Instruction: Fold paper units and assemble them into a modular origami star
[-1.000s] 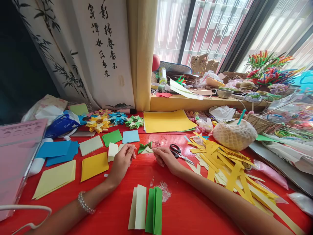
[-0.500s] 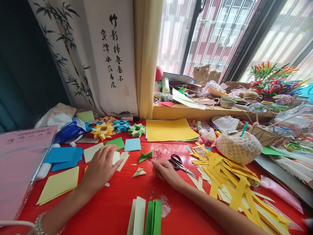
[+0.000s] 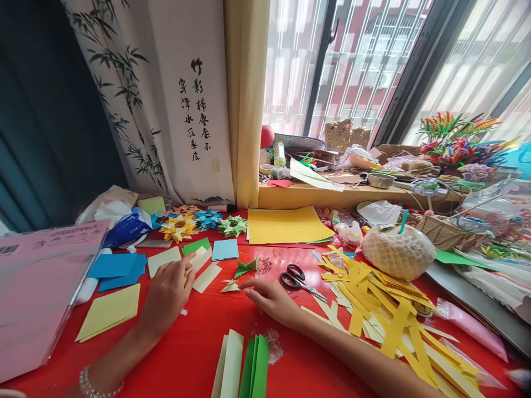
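Note:
My left hand [image 3: 168, 290] is over the small paper pieces at centre left, its fingers closed on the edge of a cream paper piece [image 3: 201, 257]. Another cream piece [image 3: 207, 278] lies just right of it, and a green square [image 3: 197, 245] behind. My right hand [image 3: 271, 303] rests low over the red table, index finger stretched out and thumb apart. Its fingertips are at the right end of a small folded cream paper piece [image 3: 229, 287]; whether they touch is unclear. A folded green paper piece [image 3: 245, 267] sits just behind. Black-handled scissors [image 3: 301, 279] lie beyond my right hand.
Yellow paper strips [image 3: 373, 293] are heaped at right, by a net-wrapped coconut [image 3: 398, 251]. Folded cream strips [image 3: 231, 362] and green strips [image 3: 255, 365] stand at the front edge. Blue sheets [image 3: 120, 268] and paper stars [image 3: 178, 227] lie at left and back.
My left hand has come down and closed on a cream paper piece. My right hand has shifted left to the folded cream piece, its index finger straightening. The view has tilted slightly upward.

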`<state>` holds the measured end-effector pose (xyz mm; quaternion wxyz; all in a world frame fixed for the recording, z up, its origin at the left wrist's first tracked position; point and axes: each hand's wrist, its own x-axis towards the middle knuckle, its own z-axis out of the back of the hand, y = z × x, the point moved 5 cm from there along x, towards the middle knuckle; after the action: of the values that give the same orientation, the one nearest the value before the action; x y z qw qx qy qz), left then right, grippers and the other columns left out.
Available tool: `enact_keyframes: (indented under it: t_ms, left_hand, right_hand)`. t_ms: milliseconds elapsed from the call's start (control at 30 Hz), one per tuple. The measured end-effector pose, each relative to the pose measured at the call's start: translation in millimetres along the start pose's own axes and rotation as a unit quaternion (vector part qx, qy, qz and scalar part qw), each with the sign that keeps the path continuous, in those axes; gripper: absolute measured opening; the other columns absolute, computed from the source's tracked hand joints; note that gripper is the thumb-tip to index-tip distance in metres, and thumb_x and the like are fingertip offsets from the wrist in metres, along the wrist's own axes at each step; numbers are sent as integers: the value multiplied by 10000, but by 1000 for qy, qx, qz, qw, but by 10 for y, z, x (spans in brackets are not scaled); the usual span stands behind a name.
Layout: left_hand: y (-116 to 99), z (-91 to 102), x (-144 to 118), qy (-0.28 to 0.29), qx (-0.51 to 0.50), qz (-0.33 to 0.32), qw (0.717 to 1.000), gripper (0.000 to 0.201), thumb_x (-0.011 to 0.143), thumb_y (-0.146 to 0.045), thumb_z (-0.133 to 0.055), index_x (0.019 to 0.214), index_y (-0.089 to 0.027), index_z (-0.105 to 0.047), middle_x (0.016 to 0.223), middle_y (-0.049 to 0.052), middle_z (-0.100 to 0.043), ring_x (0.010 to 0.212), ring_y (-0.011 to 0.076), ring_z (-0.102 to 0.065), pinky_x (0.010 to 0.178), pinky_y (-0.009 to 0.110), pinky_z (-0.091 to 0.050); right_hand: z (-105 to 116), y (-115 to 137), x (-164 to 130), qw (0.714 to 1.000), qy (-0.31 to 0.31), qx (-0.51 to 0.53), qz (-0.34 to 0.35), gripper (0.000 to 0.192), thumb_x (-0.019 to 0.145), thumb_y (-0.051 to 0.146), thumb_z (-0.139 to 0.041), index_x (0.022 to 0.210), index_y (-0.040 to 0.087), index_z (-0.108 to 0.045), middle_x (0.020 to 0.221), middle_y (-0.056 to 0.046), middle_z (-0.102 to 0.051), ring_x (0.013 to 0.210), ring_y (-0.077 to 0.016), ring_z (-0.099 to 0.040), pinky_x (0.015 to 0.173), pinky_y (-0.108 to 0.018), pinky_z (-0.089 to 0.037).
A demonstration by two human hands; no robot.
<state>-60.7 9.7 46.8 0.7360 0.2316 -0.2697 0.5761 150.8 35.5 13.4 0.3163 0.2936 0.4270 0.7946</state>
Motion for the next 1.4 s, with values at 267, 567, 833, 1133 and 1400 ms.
enact_keyframes:
  t_ms: [267, 567, 833, 1133, 1400]
  left_hand:
    - [-976, -92, 68, 43, -131, -309, 941, 271, 872, -104, -326, 1044, -162, -528, 996, 93, -645, 1039, 211, -545, 940, 410, -367]
    - [-923, -383, 232, 74, -314, -56, 945, 171, 871, -206, -372, 998, -207, -486, 982, 51, -579, 981, 170, -553, 849, 304, -468]
    - [-703, -492, 268, 79, -327, 104, 936, 166, 845, -304, -449, 994, -232, -455, 896, 20, -568, 866, 168, -565, 759, 310, -479]
    - [-765, -368, 251, 4, -273, -57, 960, 124, 866, -179, -418, 963, -197, -492, 877, 37, -576, 847, 160, -551, 767, 306, -454]
    - [-882, -239, 208, -37, -179, -256, 949, 125, 798, -78, -503, 907, -127, -538, 864, 81, -599, 828, 177, -558, 719, 303, -480]
  right_hand:
    - [-18, -4, 24, 904, -33, 425, -36, 521, 726, 331, -608, 1209, 245, -435, 1065, -47, -562, 934, -176, -539, 741, -286, -456]
    - [-17, -285, 83, 845, -121, 517, -67, 304, 730, 258, -587, 1024, 181, -580, 928, -46, -630, 832, -175, -573, 745, -298, -442]
    - [-10, -302, 73, 853, -131, 498, -85, 279, 792, 310, -533, 1031, 189, -613, 918, -54, -639, 851, -196, -567, 775, -328, -420]
    - [-3, -349, 68, 851, -154, 491, -104, 257, 789, 344, -538, 977, 193, -629, 857, -39, -624, 766, -159, -542, 731, -290, -418]
    - [17, -314, 61, 853, -153, 484, -124, 232, 772, 346, -565, 840, 138, -641, 704, -17, -562, 649, -103, -460, 622, -214, -376]
